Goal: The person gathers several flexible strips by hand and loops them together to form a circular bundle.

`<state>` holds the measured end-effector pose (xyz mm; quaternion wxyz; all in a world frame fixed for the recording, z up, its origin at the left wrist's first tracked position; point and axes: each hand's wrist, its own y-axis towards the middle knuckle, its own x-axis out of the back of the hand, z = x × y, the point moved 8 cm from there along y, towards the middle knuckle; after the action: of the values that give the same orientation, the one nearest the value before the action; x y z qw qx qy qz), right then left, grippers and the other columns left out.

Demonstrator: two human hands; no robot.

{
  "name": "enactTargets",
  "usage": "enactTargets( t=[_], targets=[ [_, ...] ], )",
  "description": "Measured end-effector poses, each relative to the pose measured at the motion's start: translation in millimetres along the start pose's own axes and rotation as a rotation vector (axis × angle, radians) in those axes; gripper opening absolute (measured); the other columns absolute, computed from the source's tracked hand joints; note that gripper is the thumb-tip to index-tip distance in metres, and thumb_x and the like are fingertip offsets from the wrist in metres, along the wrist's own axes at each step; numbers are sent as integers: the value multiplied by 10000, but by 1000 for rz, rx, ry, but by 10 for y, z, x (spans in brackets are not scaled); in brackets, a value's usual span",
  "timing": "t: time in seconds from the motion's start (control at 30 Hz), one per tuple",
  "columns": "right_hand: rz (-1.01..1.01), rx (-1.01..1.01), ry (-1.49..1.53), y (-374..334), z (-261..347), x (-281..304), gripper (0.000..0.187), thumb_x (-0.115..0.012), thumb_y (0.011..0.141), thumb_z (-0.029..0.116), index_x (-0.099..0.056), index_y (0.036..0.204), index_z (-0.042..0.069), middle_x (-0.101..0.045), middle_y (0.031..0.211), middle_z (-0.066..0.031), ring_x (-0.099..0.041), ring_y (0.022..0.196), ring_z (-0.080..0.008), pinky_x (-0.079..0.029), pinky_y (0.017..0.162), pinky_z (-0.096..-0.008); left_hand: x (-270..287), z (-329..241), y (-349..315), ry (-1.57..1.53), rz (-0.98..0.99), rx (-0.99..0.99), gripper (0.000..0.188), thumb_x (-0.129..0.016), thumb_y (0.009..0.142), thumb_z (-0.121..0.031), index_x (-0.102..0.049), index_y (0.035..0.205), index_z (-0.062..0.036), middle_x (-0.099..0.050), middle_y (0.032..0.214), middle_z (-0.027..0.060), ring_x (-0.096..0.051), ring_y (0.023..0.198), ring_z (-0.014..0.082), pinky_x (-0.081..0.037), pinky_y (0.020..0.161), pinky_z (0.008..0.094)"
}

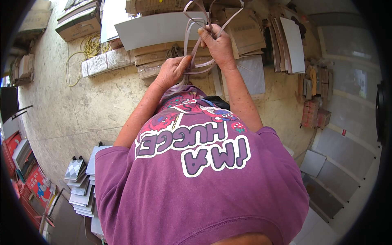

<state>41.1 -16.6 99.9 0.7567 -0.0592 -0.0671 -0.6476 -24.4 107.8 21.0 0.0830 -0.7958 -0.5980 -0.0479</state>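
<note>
Flat lilac strap [186, 37] pinched by left hand [174, 68] and right hand [219, 44]; judged light, springy, slippery; best held flat, thumb against fingertips.

Pale straps [186, 40] cut off above, left hand [172, 70] with fingers mostly hidden

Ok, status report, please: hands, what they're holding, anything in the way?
Left hand: closed on pale strap. Right hand: gripping it, higher in view. Strap in loose loops. White board beyond; nothing but strap seen between the hands.
</note>
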Motion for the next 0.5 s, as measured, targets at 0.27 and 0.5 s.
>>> enactTargets(
  t=[0.27, 0.5],
  targets=[
    [-68, 3, -74, 24, -93, 11, 170, -611, 863, 172, -567, 874, 8, -487, 598, 31, -423, 541, -32, -361, 489, -202, 84, -42, 5, 129, -97, 28, 489, -445, 934, -405, -619, 741, 9, -508, 554, 63, -459, 536, 148, -397, 519, 305],
    [-94, 81, -193, -5, -28, 56, 477, -648, 818, 416, -554, 1066, 20, -484, 658, 20, -438, 621, -51, -384, 570, -218, 135, 101, -3, 90, -180, 99, 497, -455, 912, -447, -648, 734, -25, -559, 558, 128, -563, 520, 205, -443, 537, 329]
  ],
)
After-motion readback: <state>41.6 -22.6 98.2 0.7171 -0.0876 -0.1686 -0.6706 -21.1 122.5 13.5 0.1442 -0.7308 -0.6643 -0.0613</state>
